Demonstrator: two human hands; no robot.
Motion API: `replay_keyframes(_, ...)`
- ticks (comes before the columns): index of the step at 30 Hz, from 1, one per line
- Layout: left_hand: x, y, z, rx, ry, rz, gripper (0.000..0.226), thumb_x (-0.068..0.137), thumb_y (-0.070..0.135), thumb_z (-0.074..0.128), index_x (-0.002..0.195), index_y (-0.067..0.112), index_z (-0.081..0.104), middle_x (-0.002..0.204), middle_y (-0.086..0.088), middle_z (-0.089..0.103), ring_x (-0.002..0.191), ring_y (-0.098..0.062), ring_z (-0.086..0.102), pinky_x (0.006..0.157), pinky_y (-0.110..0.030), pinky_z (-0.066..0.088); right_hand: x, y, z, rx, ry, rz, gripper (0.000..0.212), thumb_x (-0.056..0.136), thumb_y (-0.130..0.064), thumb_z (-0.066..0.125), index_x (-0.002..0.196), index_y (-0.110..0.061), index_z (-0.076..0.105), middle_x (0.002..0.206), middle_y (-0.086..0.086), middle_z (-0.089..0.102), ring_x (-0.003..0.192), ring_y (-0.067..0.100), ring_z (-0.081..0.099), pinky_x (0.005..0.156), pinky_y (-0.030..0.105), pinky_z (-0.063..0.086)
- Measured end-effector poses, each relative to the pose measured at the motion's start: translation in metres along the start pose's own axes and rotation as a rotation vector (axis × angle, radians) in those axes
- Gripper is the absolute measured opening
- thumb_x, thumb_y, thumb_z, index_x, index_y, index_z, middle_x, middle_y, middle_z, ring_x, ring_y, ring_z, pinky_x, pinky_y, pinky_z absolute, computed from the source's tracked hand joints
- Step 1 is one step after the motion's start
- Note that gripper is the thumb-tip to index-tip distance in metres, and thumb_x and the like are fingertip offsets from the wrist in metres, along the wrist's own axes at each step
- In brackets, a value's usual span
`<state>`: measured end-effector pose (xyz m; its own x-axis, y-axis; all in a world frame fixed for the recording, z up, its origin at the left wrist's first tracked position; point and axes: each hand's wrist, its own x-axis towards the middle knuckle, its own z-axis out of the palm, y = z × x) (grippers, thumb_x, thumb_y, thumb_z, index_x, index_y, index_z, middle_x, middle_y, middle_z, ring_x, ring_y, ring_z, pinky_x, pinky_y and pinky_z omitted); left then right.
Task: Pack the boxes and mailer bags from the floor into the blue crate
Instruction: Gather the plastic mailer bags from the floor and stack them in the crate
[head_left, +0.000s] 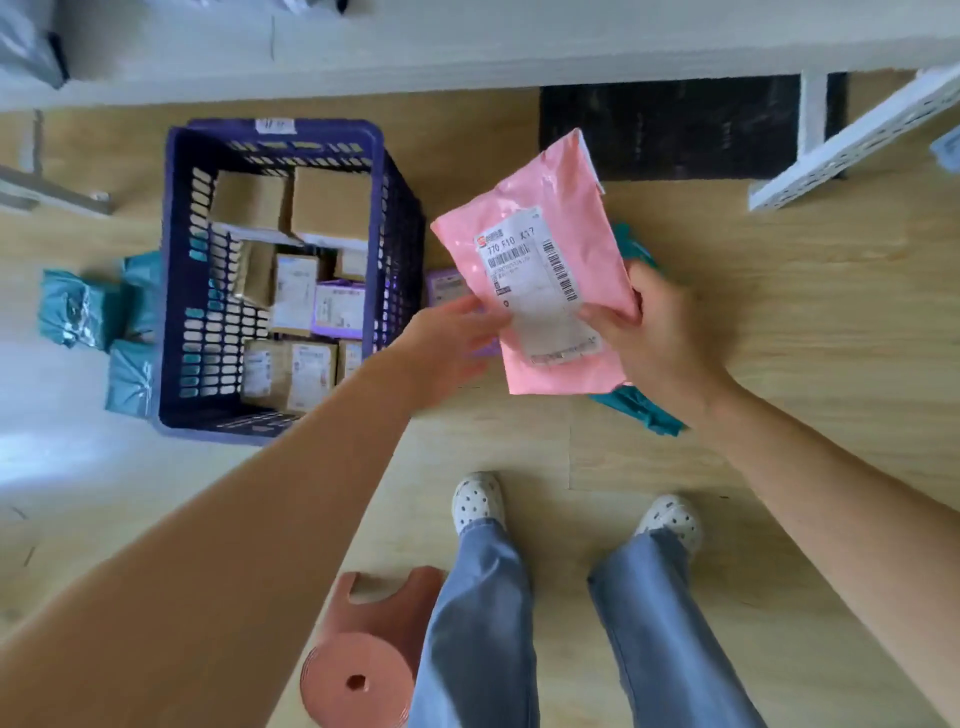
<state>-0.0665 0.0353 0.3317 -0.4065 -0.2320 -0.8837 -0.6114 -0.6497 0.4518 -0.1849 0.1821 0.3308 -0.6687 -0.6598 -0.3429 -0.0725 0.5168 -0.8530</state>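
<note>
Pink mailer bag (545, 218) — glossy, white label (535, 283) (barcoded) — right hand (657, 335) grips, left hand (449, 348) touches.

Looks like a parcel stockroom: labelled boxes (306, 364) in a blue crate (172, 260), mailer bags (72, 312) on the floor (779, 332), metal racking (852, 150).

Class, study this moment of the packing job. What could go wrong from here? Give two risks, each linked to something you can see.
1. The right hand grips the glossy pink mailer bag by one edge only, while the left hand is open; it might slip.
2. The teal mailer bags lie low to the left of the blue crate and could be overlooked.
</note>
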Motion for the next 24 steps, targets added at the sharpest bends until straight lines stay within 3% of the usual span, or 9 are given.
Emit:
replay_keyframes(3, -0.016, -0.022, -0.053, -0.043, 0.030, 0.019, 0.023, 0.089, 0.009, 0.059, 0.110, 0.018, 0.061, 0.112, 0.004, 0.063, 0.101, -0.012, 0.057, 0.093, -0.035, 0.038, -0.002, -0.022, 0.046, -0.027, -0.055, 0.039, 0.019, 0.084, -0.012, 0.070, 0.077, -0.006, 0.054, 0.066, 0.006, 0.051, 0.058, 0.002, 0.042, 0.052, 0.016, 0.035)
replay_keyframes(5, -0.029, -0.033, -0.085, -0.116, 0.058, -0.008, 0.032, 0.085, 0.014, 0.066, 0.117, 0.015, 0.063, 0.114, 0.002, 0.067, 0.099, -0.012, 0.062, 0.085, -0.031, 0.046, -0.004, -0.038, 0.075, -0.027, -0.100, 0.083, 0.016, 0.084, -0.013, 0.070, 0.089, -0.003, 0.059, 0.070, 0.002, 0.058, 0.059, 0.001, 0.048, 0.056, 0.016, 0.040)
replay_keyframes(9, -0.052, -0.044, -0.142, -0.185, 0.148, -0.037, 0.034, 0.077, 0.018, 0.075, 0.108, 0.010, 0.066, 0.112, -0.009, 0.069, 0.103, -0.024, 0.065, 0.094, -0.043, 0.049, -0.006, -0.072, 0.127, -0.068, -0.167, 0.074, 0.020, 0.083, -0.008, 0.070, 0.079, -0.017, 0.053, 0.067, -0.007, 0.056, 0.055, -0.007, 0.050, 0.054, 0.009, 0.038)
replay_keyframes(11, -0.060, -0.042, -0.164, -0.198, 0.221, -0.045, 0.050, 0.058, 0.030, 0.084, 0.102, 0.013, 0.068, 0.109, -0.013, 0.069, 0.100, -0.031, 0.066, 0.092, -0.050, 0.051, -0.003, -0.083, 0.149, -0.088, -0.180, 0.115, 0.014, 0.083, -0.011, 0.070, 0.085, -0.011, 0.056, 0.076, 0.001, 0.063, 0.065, 0.002, 0.056, 0.062, 0.020, 0.046)
replay_keyframes(13, -0.060, -0.040, -0.186, -0.216, 0.288, -0.061, 0.065, 0.042, 0.038, 0.085, 0.102, 0.018, 0.068, 0.110, -0.011, 0.068, 0.096, -0.032, 0.067, 0.087, -0.050, 0.054, 0.002, -0.094, 0.172, -0.106, -0.200, 0.154, 0.016, 0.084, -0.013, 0.069, 0.091, -0.006, 0.057, 0.079, 0.000, 0.065, 0.067, 0.006, 0.057, 0.063, 0.019, 0.046)
replay_keyframes(15, -0.059, -0.033, -0.205, -0.203, 0.345, -0.058, 0.049, 0.056, 0.030, 0.087, 0.099, 0.021, 0.065, 0.109, -0.009, 0.066, 0.095, -0.030, 0.067, 0.084, -0.049, 0.055, 0.006, -0.099, 0.194, -0.105, -0.212, 0.199, 0.014, 0.087, -0.013, 0.065, 0.086, -0.003, 0.056, 0.073, 0.000, 0.060, 0.064, 0.009, 0.053, 0.058, 0.019, 0.043)
replay_keyframes(17, -0.055, -0.028, -0.224, -0.199, 0.391, -0.063, 0.040, 0.070, 0.018, 0.081, 0.105, 0.019, 0.063, 0.107, -0.008, 0.066, 0.094, -0.029, 0.066, 0.083, -0.048, 0.056, 0.014, -0.102, 0.214, -0.097, -0.227, 0.269, 0.019, 0.089, -0.015, 0.060, 0.086, 0.002, 0.055, 0.075, 0.007, 0.059, 0.069, 0.016, 0.050, 0.060, 0.028, 0.042)
replay_keyframes(20, -0.043, -0.019, -0.251, -0.206, 0.429, -0.075, 0.044, 0.075, 0.008, 0.075, 0.115, 0.017, 0.060, 0.106, -0.007, 0.065, 0.093, -0.027, 0.065, 0.081, -0.044, 0.057, 0.030, -0.105, 0.241, -0.106, -0.274, 0.356, 0.022, 0.092, -0.021, 0.057, 0.097, 0.000, 0.057, 0.095, 0.018, 0.066, 0.084, 0.025, 0.060, 0.077, 0.044, 0.050)
replay_keyframes(24, -0.025, -0.008, -0.287, -0.140, 0.526, -0.103, 0.041, 0.073, 0.013, 0.078, 0.110, 0.015, 0.060, 0.092, 0.003, 0.064, 0.082, -0.015, 0.063, 0.070, -0.029, 0.054, 0.054, -0.105, 0.276, -0.130, -0.292, 0.429, 0.025, 0.091, -0.020, 0.059, 0.108, -0.003, 0.051, 0.101, 0.014, 0.065, 0.094, 0.029, 0.062, 0.084, 0.042, 0.051)
